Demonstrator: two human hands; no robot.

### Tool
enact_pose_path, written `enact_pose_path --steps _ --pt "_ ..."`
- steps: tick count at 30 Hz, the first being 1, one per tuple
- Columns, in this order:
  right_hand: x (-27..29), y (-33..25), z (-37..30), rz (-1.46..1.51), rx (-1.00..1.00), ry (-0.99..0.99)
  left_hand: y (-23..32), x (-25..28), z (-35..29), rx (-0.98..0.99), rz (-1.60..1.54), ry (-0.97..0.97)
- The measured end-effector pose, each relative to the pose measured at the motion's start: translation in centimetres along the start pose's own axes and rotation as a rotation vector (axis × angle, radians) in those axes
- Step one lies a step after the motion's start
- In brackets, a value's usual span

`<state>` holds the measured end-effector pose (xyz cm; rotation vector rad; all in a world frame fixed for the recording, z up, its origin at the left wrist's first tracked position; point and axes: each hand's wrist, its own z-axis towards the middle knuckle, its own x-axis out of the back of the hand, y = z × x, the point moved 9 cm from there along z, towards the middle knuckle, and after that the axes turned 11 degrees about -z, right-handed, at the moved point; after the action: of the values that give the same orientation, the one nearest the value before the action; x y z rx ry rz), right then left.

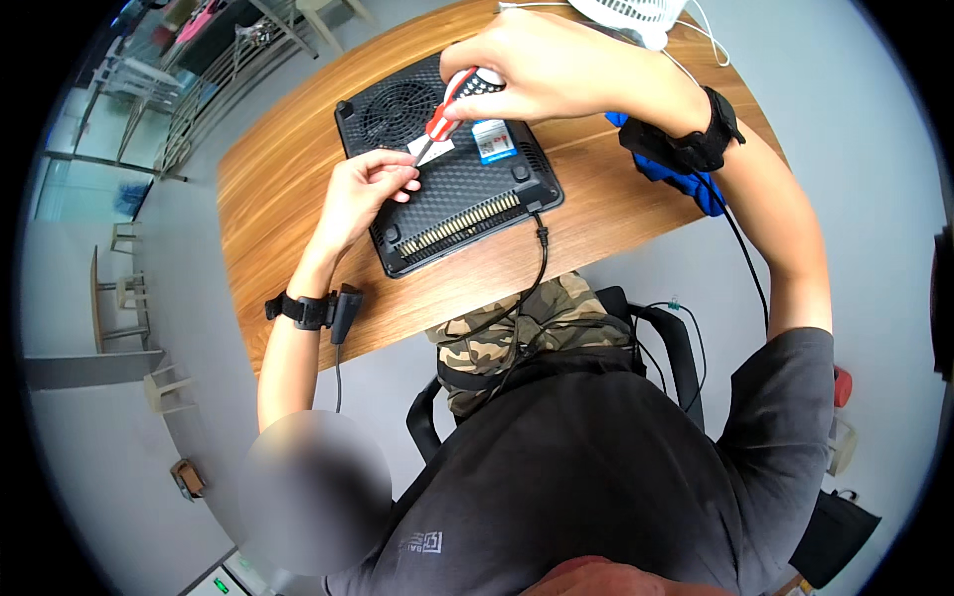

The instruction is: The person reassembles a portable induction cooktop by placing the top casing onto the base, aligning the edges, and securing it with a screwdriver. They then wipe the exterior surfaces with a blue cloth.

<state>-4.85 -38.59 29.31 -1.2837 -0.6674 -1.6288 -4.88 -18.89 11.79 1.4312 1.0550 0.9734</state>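
A black induction cooker (447,189) lies underside up on the table, its round fan grille (393,107) at the far left and small feet at its corners. From above, my right hand (542,65) is closed around the red and white handle of a screwdriver (440,124), which tilts down and left. The thin metal shaft ends over the cooker's underside. There, the thumb and forefinger of my left hand (370,189) pinch together at the screwdriver's tip. Whether a screw sits between those fingertips is too small to tell.
A black cord (544,253) runs from the cooker over the near edge of the wooden table (273,214). Blue cloth (686,184) lies under my right forearm. A white fan-like device (626,15) with a white cable stands at the far edge. Cables hang from both wrist straps.
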Motion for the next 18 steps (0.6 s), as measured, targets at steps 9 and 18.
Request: enact_pose_path --steps 9,18 --pt "1.5 1.8 -1.9 0.104 -0.036 0.033 0.0 -1.2 1.1 0.027 -0.075 -0.016" --pt "2.9 3.5 -3.1 0.074 -0.102 0.052 -0.2 -2.7 1.2 0.070 -0.338 -0.077"
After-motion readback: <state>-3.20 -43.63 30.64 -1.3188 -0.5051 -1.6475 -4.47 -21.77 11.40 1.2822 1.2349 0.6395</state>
